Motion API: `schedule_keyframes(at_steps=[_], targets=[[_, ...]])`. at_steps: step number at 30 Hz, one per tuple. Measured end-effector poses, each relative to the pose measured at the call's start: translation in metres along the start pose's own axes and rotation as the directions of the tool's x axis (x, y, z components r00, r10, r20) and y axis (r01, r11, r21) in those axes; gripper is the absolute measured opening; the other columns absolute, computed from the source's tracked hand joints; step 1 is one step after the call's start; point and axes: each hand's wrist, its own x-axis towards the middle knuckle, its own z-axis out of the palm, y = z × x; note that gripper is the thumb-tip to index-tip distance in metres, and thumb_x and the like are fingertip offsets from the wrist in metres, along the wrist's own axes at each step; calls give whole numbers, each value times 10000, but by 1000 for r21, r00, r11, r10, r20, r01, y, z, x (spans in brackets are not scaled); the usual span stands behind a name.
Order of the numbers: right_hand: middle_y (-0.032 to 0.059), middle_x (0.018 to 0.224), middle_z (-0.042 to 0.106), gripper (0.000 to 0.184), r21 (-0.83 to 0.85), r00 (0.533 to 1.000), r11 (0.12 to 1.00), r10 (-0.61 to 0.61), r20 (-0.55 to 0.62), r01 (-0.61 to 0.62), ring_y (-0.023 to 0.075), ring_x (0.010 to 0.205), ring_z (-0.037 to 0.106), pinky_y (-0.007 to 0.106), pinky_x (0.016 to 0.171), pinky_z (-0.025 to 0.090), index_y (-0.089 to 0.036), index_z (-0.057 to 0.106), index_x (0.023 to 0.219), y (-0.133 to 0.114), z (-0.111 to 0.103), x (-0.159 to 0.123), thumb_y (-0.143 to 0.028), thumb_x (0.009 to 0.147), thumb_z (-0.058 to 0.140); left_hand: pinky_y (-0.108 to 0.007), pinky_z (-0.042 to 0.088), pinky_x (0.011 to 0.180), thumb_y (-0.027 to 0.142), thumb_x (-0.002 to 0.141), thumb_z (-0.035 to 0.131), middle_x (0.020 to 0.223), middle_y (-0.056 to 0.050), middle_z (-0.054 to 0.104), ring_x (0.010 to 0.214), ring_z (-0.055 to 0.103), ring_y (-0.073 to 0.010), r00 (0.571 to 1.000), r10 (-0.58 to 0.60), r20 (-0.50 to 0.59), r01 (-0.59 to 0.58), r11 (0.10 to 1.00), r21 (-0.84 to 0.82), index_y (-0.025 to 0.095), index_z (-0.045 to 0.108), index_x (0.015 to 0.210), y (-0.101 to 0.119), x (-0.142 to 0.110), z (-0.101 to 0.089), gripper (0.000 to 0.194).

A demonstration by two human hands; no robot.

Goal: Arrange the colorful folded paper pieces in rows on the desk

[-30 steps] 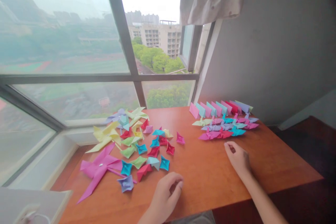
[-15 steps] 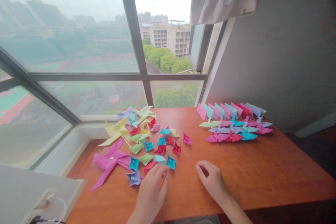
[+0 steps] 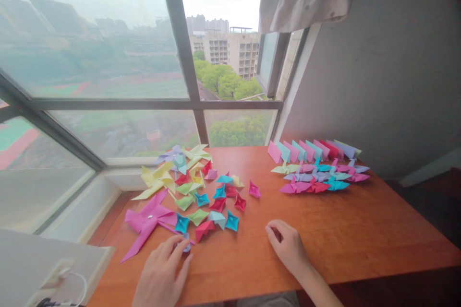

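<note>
My left hand (image 3: 162, 271) lies at the near left of the orange table (image 3: 360, 235), fingers stretched flat over a small lavender origami piece (image 3: 186, 244), fingertips touching it. My right hand (image 3: 288, 247) rests on the table near the middle, fingers curled in, and something small and dark red peeks from inside them. Between and beyond the hands lies a scatter of small folded paper pieces (image 3: 212, 201) in red, blue, green and pink. A big magenta paper pinwheel (image 3: 147, 220) lies just left of them.
At the far right stand a row of folded paper cards (image 3: 309, 150) and a line of coloured origami shapes (image 3: 320, 177). Yellow and pale pinwheels (image 3: 162, 177) lie by the window. A white ledge with a cable (image 3: 61, 278) is at the near left.
My left hand slid left from the red piece onto the lavender piece. My right hand came in from the far right to the middle a second ago and has since stayed put.
</note>
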Motion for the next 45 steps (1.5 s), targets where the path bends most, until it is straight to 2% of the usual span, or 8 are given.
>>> schedule_keyframes(at_steps=[6,11,15,20,24,29,38,45], targets=[[25,710,651,221,-19,1000,1000,7,8,-7,164,612,611,256,582,460,-211,621,797,0,-1,0,-293,937,471,-290,547,731,264,952,443,976,-36,729,819,688,-184,990,132,46,-131,991,-20,246,684,977,-5,-3,4,243],[19,699,642,212,-27,1000,1000,11,2,-11,159,597,596,252,566,449,-210,621,785,-3,-1,0,-277,926,479,-297,552,751,245,958,438,952,-37,738,822,691,-186,987,156,46,-153,986,-73,244,676,1006,8,-5,1,243],[25,707,653,227,4,1000,1000,20,-9,-20,161,602,603,254,574,464,-209,633,784,-4,-2,1,-296,928,480,-302,560,777,215,919,482,989,-53,740,862,693,-201,983,174,53,-165,974,-153,244,658,1073,30,-11,0,235],[58,759,687,278,110,998,993,55,-16,-53,181,656,631,273,610,498,-202,660,818,-9,-6,2,-361,944,470,-297,567,831,85,839,507,1032,-74,734,921,685,-201,977,204,61,-163,903,-396,232,612,1152,68,-5,12,362],[67,834,701,287,260,992,958,102,69,-117,175,696,638,260,618,509,-190,682,931,-22,-11,-1,-387,950,474,-326,571,817,39,817,476,1027,-88,731,893,671,-206,951,281,133,-160,810,-564,218,574,1225,100,16,20,455],[44,897,686,223,327,979,942,3,206,-71,152,741,627,247,665,505,-206,671,1055,-33,-16,-9,-314,924,526,-356,557,821,16,803,462,1001,-76,721,911,629,-219,908,361,212,-154,760,-632,220,622,1114,123,36,25,404],[32,857,680,119,315,969,948,-43,243,-37,147,742,626,234,639,500,-207,693,913,-32,-30,-15,-275,888,598,-348,557,777,3,817,420,962,-71,721,867,619,-213,909,378,177,-181,738,-650,217,639,1081,125,47,33,405],[27,831,681,171,250,976,968,-46,211,-8,148,760,626,233,660,495,-212,687,846,-25,-28,-21,-284,931,557,-334,578,773,4,840,401,983,-78,726,869,645,-204,922,361,142,-182,726,-663,209,634,1121,120,50,41,419]])
